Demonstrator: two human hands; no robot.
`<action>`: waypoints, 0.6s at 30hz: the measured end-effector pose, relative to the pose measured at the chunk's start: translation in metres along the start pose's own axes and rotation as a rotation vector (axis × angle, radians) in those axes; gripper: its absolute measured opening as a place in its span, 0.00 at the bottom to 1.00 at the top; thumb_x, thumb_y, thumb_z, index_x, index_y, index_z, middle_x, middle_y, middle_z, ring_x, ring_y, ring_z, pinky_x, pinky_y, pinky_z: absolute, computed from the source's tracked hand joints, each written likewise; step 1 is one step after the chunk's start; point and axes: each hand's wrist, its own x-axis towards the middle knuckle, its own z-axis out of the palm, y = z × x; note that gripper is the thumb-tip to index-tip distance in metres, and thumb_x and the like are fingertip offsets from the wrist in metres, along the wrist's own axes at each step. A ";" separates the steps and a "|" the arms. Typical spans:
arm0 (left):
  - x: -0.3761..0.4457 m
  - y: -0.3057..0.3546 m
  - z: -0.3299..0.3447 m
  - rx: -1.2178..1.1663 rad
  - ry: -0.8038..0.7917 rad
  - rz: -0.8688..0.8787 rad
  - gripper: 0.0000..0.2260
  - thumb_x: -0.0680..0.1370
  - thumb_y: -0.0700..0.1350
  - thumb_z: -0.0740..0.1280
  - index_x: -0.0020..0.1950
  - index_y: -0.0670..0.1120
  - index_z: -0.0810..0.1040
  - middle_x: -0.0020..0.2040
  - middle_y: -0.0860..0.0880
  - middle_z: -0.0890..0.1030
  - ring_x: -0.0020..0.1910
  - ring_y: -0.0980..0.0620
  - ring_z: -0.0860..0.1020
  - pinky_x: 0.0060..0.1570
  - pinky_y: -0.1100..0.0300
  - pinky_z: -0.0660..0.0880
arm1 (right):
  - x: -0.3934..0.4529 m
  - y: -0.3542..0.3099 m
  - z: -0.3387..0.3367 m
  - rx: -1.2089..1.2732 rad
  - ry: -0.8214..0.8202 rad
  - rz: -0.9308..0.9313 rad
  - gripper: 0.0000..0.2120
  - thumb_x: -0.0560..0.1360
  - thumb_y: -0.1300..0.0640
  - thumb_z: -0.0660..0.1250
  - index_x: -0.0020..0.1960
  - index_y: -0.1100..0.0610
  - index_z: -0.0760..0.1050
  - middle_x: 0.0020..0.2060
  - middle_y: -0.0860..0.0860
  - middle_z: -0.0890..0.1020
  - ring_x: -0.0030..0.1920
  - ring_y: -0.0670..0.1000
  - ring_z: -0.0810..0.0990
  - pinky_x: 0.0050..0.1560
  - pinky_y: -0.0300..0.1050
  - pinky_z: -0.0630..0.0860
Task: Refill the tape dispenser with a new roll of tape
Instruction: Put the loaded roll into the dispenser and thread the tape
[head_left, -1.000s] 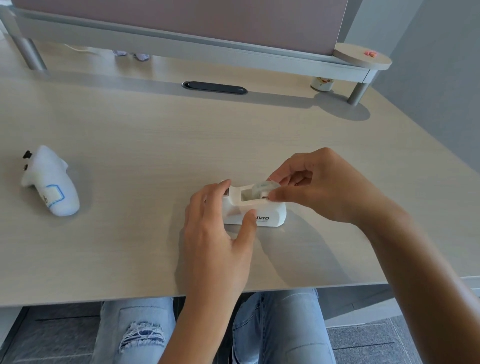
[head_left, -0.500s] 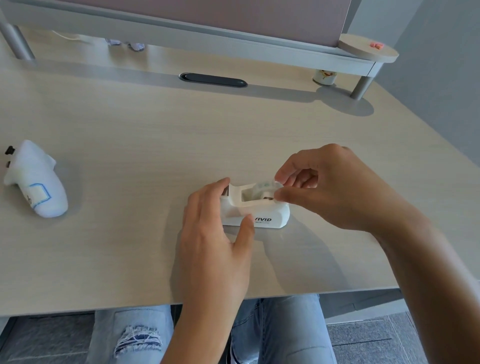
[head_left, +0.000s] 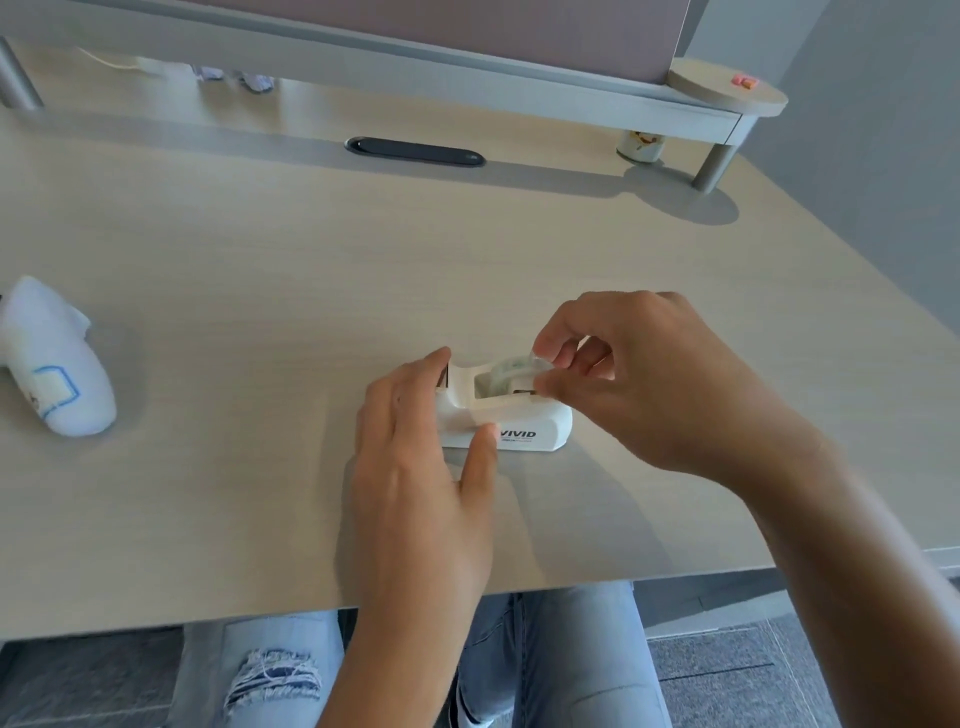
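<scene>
The tape dispenser (head_left: 511, 415) is braced on the desk (head_left: 260, 270) by the left hand (head_left: 415, 467). The tape roll (head_left: 511, 370), light and slick, is pinched at its rim by the right hand (head_left: 649, 384), halfway into the cradle.

White dispenser (head_left: 524, 423) marked VIVID stands upright on the desk (head_left: 260, 270); clear roll (head_left: 511, 370) partly in its well.

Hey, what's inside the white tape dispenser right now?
A clear tape roll sits in the tape dispenser cradle, pinched by the right hand. Its far end and any core are hidden by the fingers.
</scene>
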 end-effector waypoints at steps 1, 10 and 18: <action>0.000 0.000 0.000 0.009 -0.005 0.001 0.24 0.77 0.47 0.72 0.72 0.55 0.73 0.68 0.53 0.76 0.58 0.46 0.79 0.53 0.42 0.80 | -0.001 0.001 0.000 0.004 0.001 0.005 0.05 0.78 0.54 0.73 0.53 0.50 0.85 0.44 0.42 0.84 0.45 0.42 0.83 0.44 0.30 0.76; -0.002 0.006 -0.002 0.041 -0.026 -0.029 0.24 0.77 0.49 0.69 0.73 0.59 0.70 0.70 0.57 0.73 0.59 0.46 0.78 0.51 0.42 0.80 | 0.004 0.002 -0.007 -0.050 -0.038 0.008 0.03 0.77 0.52 0.73 0.51 0.47 0.84 0.43 0.41 0.84 0.44 0.39 0.81 0.42 0.28 0.72; 0.001 0.002 0.001 0.025 -0.009 -0.028 0.24 0.76 0.46 0.72 0.72 0.56 0.73 0.68 0.56 0.76 0.59 0.48 0.80 0.51 0.44 0.81 | 0.013 -0.006 -0.009 -0.080 -0.075 0.032 0.04 0.76 0.54 0.74 0.48 0.46 0.85 0.40 0.41 0.83 0.43 0.38 0.80 0.39 0.29 0.72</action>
